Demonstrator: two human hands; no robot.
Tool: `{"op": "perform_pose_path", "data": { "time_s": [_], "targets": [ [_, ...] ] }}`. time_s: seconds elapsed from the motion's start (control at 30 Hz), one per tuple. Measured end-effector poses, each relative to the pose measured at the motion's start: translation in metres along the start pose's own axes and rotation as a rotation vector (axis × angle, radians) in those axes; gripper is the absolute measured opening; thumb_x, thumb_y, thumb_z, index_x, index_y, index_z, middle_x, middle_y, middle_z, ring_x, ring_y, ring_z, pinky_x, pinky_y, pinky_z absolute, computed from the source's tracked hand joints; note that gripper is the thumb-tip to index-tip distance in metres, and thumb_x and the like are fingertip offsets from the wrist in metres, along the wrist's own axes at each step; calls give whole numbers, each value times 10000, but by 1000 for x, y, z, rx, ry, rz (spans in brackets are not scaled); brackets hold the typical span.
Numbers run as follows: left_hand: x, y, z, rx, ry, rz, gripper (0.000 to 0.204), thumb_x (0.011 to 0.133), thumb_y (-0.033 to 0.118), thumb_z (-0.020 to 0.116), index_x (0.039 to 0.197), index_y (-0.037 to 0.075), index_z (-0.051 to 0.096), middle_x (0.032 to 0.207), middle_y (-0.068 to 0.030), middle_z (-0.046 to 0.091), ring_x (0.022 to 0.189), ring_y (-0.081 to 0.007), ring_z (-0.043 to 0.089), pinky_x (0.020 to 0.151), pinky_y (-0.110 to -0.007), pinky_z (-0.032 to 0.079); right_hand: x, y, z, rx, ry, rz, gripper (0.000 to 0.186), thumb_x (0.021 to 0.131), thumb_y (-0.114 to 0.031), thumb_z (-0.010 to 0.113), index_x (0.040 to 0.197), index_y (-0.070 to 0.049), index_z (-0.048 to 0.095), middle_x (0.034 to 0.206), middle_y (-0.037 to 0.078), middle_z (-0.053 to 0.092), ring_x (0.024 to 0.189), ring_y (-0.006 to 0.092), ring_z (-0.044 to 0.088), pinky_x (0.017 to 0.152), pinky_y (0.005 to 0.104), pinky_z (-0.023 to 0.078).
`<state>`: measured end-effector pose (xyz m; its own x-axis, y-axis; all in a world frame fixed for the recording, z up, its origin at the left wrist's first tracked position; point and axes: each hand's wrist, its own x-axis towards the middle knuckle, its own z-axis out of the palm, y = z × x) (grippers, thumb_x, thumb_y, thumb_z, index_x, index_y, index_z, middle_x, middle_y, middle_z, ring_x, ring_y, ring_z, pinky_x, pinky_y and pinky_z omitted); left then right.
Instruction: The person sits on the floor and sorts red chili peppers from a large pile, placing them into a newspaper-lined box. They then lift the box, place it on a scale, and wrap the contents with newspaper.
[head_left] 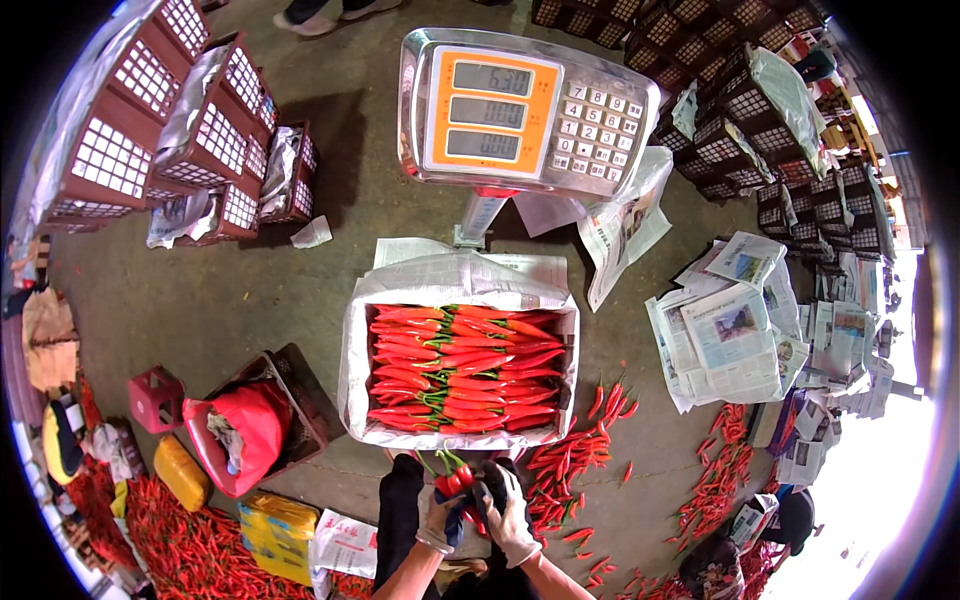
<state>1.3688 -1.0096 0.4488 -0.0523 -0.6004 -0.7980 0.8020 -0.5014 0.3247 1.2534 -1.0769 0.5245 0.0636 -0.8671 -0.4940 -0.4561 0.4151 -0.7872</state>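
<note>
My left hand (440, 520), in a white and dark work glove, is closed around a small bunch of red chili peppers (455, 481), green stems pointing up and away from me. In a matching glove, my right hand (511, 517) has its fingers bent against the same bunch from the right; the fingertips partly hide the peppers. Just beyond my hands stands a crate lined with white paper (358, 400), filled with neat rows of red chilies (470, 365), stems meeting in the middle. It rests at a scale (530, 110), whose display and keypad rise behind it.
Loose chilies (575, 465) lie on the floor to the right, and a large heap (180, 545) spreads at lower left. Newspaper sheets (725, 340) lie at right. Brown crates (220, 140) are stacked at both sides. A red bag in a crate (255, 430) stands at left.
</note>
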Motion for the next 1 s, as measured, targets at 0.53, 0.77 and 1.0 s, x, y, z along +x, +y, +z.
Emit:
{"op": "perform_pose_path", "data": {
  "time_s": [0.53, 0.77, 1.0],
  "targets": [
    [13, -29, 43, 535, -70, -11, 401, 791, 185, 754, 1129, 30, 603, 1036, -54, 660, 886, -150, 649, 789, -293, 542, -12, 78, -41, -47, -93, -15, 916, 636, -231, 793, 1396, -10, 332, 1252, 225, 521, 1135, 382, 534, 969, 420, 432],
    [36, -88, 120, 556, 44, -234, 380, 768, 89, 751, 1124, 45, 623, 1004, -43, 654, 877, -146, 644, 750, -299, 549, -4, 147, -118, 111, -159, 46, 856, 622, -279, 799, 1333, -3, 412, 1247, 211, 504, 1178, 378, 489, 1022, 422, 379],
    [90, -194, 128, 748, -84, -105, 424, 741, 57, 780, 1135, 37, 625, 910, -23, 660, 721, -92, 598, 628, -233, 506, -3, 254, -175, 407, -156, 95, 765, 640, -267, 735, 1290, 22, 455, 1259, 196, 508, 1200, 317, 495, 1040, 396, 362]
  ]
}}
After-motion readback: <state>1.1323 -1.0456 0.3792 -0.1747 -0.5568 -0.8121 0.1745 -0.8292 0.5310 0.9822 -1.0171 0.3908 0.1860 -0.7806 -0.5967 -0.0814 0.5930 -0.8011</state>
